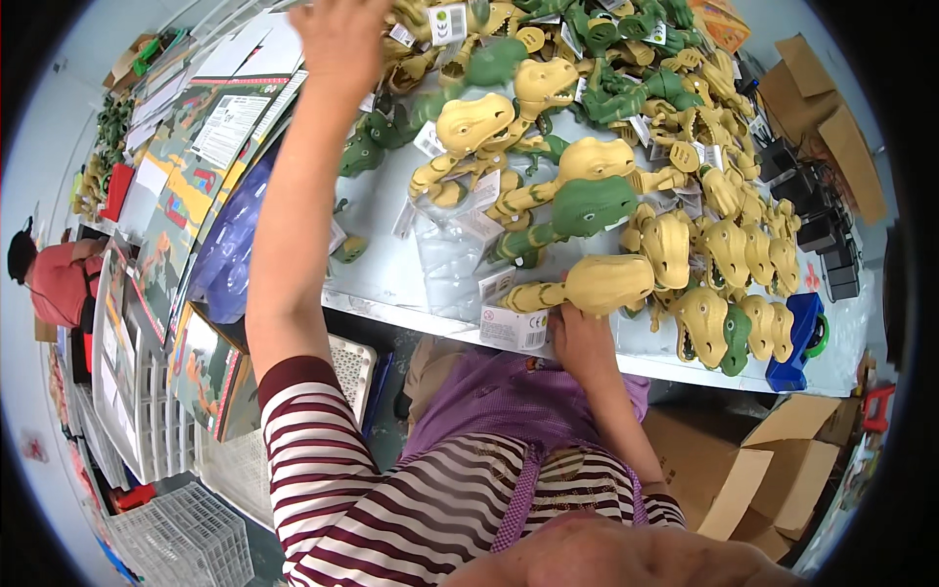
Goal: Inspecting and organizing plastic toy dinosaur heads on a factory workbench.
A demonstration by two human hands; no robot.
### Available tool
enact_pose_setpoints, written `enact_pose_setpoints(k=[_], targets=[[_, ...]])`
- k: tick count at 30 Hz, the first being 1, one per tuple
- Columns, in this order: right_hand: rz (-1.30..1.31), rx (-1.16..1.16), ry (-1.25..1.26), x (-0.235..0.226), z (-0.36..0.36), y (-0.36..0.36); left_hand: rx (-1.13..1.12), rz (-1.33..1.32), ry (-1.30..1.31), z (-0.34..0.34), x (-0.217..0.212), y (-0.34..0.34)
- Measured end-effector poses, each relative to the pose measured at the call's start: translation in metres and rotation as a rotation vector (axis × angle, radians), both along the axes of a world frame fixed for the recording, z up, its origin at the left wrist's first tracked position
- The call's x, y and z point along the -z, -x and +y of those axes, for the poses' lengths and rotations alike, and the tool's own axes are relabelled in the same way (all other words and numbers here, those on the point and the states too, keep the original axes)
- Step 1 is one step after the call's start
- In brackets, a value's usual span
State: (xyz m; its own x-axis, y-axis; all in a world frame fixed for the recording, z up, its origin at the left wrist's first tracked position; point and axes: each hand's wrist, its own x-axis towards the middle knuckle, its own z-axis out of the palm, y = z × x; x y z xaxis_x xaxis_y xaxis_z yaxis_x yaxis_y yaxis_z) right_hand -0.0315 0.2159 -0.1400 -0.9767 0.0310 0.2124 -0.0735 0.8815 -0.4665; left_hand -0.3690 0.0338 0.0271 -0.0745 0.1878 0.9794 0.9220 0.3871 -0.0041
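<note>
Near the table's front edge, my right hand [584, 344] is closed on the underside of a tan toy dinosaur [608, 282]; its fingertips are hidden beneath the toy. A white tag [513, 329] lies by this toy's tail end. My left arm stretches to the far side, and my left hand [339, 41] is beside the heaped toys, its fingers partly cut off by the picture's top edge. Between my hands lie a green toy dinosaur [593, 205] and more tan toy dinosaurs [476, 123], several with tags.
A dense toy heap [636, 59] covers the table's back. Tan heads stand at right, by a blue tape dispenser [797, 338]. Printed cardboard sheets [186, 186] and blue plastic film [230, 245] are at left. Open cartons [782, 470] stand below right; a person [61, 279] is far left.
</note>
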Motion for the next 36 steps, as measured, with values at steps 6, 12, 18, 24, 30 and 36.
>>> enact_pose_setpoints(k=[6,12,18,24,30,36], targets=[[0.021,-0.006,-0.045,0.000,0.001,0.000,-0.608,-0.052,0.129,-0.065,-0.035,-0.052],[0.013,0.020,-0.044,-0.003,0.000,-0.001,-0.199,-0.615,-0.063,-0.114,-0.003,-0.126],[0.059,0.001,-0.069,0.003,0.001,0.002,-0.134,-0.597,0.434,-0.139,0.035,-0.203],[0.086,-0.004,-0.053,0.003,0.002,0.003,0.402,-0.864,0.558,-0.122,0.058,-0.258],[0.088,0.006,-0.064,0.003,0.002,0.002,0.383,-0.866,0.289,-0.091,0.092,-0.273],[0.159,0.014,-0.074,0.001,-0.001,0.002,0.280,-0.771,0.616,-0.124,0.052,-0.248]])
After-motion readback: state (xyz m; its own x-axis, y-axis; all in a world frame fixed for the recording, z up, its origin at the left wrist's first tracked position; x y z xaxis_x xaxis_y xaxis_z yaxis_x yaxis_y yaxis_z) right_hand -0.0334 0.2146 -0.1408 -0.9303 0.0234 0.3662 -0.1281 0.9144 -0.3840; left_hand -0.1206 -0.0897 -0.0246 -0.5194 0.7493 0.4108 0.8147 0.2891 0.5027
